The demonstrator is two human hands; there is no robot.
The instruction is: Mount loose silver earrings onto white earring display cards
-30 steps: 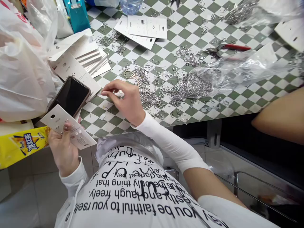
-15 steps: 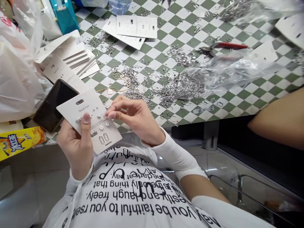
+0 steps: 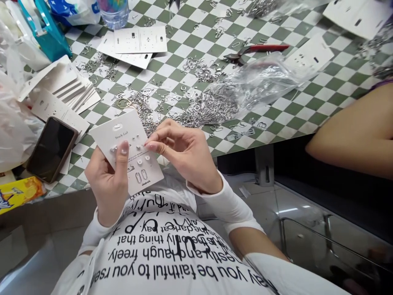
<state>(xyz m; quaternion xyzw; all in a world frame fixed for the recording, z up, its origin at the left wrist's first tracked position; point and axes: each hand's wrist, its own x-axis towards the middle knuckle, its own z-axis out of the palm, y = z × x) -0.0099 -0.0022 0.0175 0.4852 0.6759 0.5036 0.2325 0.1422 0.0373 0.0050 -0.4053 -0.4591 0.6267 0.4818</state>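
Observation:
My left hand (image 3: 107, 180) grips a white earring card (image 3: 129, 127) by its left side, thumb across the front. Small studs and a pair of oval link earrings (image 3: 141, 176) sit on the card, which is tilted in front of my chest. At the card's right edge, my right hand (image 3: 184, 153) pinches thumb and forefinger together beside a small stud (image 3: 138, 148). Whatever lies between those fingertips is too small to make out. Just beyond my hands, a spread of loose silver earring pieces (image 3: 217, 104) covers part of the checkered table (image 3: 172, 41).
A dark phone (image 3: 53, 149) and stacked cards (image 3: 66, 84) lie to the left, near a teal tape dispenser (image 3: 44, 30). Red-handled pliers (image 3: 256, 49) rest beyond a clear plastic bag (image 3: 264, 82). Another person's arm (image 3: 353, 127) is at the right.
My view has shifted right, so the table things appear farther left. The card sits slightly more upright in my left hand. My right fingers stay pinched at its right edge.

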